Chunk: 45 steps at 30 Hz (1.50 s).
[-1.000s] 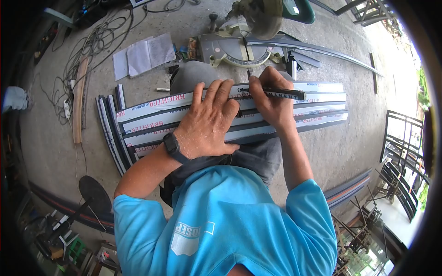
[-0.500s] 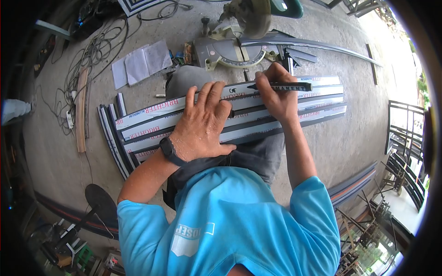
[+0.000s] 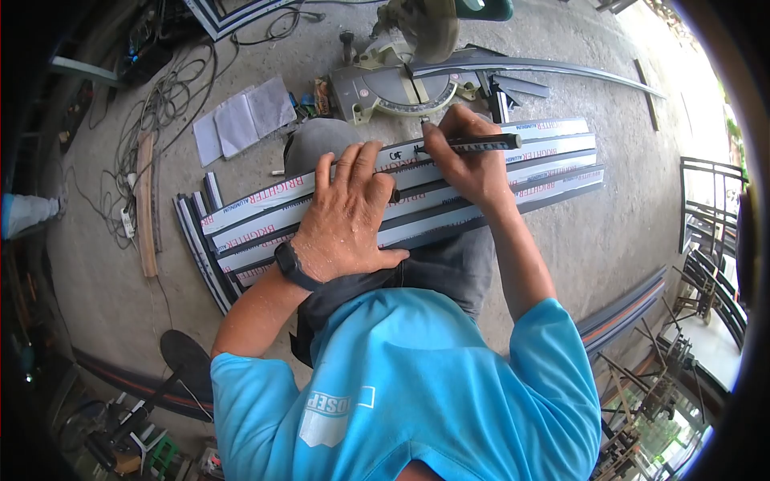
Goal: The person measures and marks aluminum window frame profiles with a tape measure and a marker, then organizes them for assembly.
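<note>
Several long aluminum profiles (image 3: 449,200) with white printed film lie side by side across my lap. My left hand (image 3: 343,210), with a black watch on its wrist, presses over them, fingertips at the far profile and thumb at the near side. A small dark end, apparently the marker cap (image 3: 395,195), sticks out beside its curled index finger. My right hand (image 3: 469,164) grips a black permanent marker (image 3: 488,143), its tip at the film of the far profile. Black handwritten letters (image 3: 395,155) show just left of the tip.
A miter saw (image 3: 393,84) stands on the concrete floor ahead, a long dark profile (image 3: 545,68) stretching right from it. Open paper sheets (image 3: 245,120) and tangled cables (image 3: 172,96) lie to the left. More profiles (image 3: 196,240) cross under the left ends; others (image 3: 622,313) lie right.
The marker tip has shifted slightly left, closer to the handwritten letters, and a small dark stroke shows near it. My left hand stays in place on the profiles; the whole view has shifted a little.
</note>
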Available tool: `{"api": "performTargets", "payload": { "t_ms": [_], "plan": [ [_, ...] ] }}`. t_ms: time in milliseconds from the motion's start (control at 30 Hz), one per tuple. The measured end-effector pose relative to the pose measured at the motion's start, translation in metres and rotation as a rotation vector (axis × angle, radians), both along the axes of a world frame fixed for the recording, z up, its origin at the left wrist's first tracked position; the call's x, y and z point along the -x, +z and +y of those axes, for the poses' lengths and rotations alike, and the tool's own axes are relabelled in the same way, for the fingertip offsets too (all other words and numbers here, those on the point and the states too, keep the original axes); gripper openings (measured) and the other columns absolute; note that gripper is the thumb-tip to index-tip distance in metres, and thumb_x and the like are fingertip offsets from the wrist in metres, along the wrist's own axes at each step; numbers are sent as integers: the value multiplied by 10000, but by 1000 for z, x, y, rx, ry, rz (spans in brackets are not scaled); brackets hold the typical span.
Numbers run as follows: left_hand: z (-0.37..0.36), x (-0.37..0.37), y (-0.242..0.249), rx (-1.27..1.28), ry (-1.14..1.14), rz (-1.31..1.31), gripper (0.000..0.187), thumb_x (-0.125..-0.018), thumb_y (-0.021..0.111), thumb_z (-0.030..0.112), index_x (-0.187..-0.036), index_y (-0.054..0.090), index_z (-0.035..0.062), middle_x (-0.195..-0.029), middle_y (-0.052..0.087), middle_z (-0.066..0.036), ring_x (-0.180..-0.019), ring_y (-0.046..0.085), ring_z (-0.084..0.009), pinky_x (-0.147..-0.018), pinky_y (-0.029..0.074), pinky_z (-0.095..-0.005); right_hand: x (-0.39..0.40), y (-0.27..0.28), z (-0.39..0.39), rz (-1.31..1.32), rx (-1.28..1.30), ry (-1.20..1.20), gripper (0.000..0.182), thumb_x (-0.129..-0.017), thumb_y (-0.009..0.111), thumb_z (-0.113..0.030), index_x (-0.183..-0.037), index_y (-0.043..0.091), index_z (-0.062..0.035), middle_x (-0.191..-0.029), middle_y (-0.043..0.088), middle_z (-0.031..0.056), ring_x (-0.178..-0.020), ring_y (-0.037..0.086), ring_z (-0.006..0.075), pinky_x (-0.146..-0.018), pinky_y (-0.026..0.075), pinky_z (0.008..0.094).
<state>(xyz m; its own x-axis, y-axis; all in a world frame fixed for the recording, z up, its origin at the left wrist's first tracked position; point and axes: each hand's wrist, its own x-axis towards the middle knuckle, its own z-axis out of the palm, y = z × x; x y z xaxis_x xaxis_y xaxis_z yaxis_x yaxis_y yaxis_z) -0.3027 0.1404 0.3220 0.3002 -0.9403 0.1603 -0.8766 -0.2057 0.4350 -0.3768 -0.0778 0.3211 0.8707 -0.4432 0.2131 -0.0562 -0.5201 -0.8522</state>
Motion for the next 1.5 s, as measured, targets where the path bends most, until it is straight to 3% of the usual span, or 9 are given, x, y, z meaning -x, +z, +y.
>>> {"api": "performTargets", "payload": {
  "t_ms": [433, 567, 700, 800, 900, 1000, 1267, 1367, 1500],
  "plan": [
    [1, 1, 0, -38, -3, 16, 972, -569, 951, 476, -1243, 405, 38, -1507, 317, -290, -1437, 296, -470, -1140, 225, -618, 7, -4, -15, -32, -88, -33, 236, -907, 701, -148, -764, 576, -8, -608, 621, 57, -584, 558, 85, -543, 466, 303],
    [0, 0, -4, -14, -19, 24, 920, -600, 930, 489, -1225, 418, 50, -1477, 333, -303, -1414, 311, -475, -1129, 209, -646, 8, 0, -16, 59, 4, -30, 260, -899, 703, -188, -764, 577, -5, -604, 613, 80, -559, 546, 109, -535, 460, 320],
    [-1, 2, 0, -54, -9, 2, 948, -566, 951, 468, -1228, 406, 64, -1510, 318, -278, -1445, 296, -456, -1134, 227, -616, 6, -3, -16, 29, 31, -52, 270, -902, 698, -206, -767, 574, -7, -590, 603, 99, -537, 530, 128, -527, 455, 333],
    [-1, 1, 0, -51, -3, -2, 937, -572, 948, 464, -1225, 405, 69, -1517, 314, -276, -1447, 293, -457, -1137, 219, -619, 9, 2, -19, 61, -9, -45, 262, -908, 693, -205, -773, 575, -14, -603, 596, 71, -556, 519, 115, -536, 445, 317],
    [-2, 1, 1, -50, -4, 3, 930, -583, 944, 464, -1226, 400, 71, -1520, 311, -274, -1451, 287, -456, -1145, 208, -623, 13, 3, -23, 36, -115, 9, 264, -941, 679, -169, -759, 545, -33, -645, 540, -17, -622, 464, 56, -556, 379, 260],
    [0, 2, 1, -56, -5, 0, 938, -590, 943, 465, -1235, 385, 73, -1521, 306, -273, -1452, 277, -463, -1154, 196, -625, 18, 7, -33, -2, -136, -86, 276, -942, 689, -185, -755, 547, -40, -641, 527, -24, -621, 459, 55, -556, 373, 260],
    [-1, 0, 0, -61, -32, -36, 958, -612, 932, 483, -1271, 387, 54, -1492, 309, -299, -1438, 281, -461, -1134, 196, -639, 20, 4, -36, 99, 26, -72, 285, -954, 674, -197, -761, 549, -28, -649, 551, 1, -630, 473, 65, -567, 400, 274],
    [-1, 0, 0, -73, -26, -35, 964, -612, 935, 483, -1277, 382, 57, -1493, 307, -296, -1437, 282, -458, -1137, 193, -638, 19, 0, -38, 56, 1, -84, 299, -938, 682, -227, -763, 552, -22, -586, 521, 30, -560, 471, 99, -524, 403, 318],
    [-2, 0, 1, -72, -23, -18, 979, -588, 953, 442, -1260, 331, 95, -1522, 280, -282, -1443, 262, -478, -1159, 177, -633, 22, 3, -39, 53, -12, -67, 297, -958, 686, -204, -760, 543, -33, -648, 556, -1, -632, 481, 64, -557, 403, 271]
  ]
}}
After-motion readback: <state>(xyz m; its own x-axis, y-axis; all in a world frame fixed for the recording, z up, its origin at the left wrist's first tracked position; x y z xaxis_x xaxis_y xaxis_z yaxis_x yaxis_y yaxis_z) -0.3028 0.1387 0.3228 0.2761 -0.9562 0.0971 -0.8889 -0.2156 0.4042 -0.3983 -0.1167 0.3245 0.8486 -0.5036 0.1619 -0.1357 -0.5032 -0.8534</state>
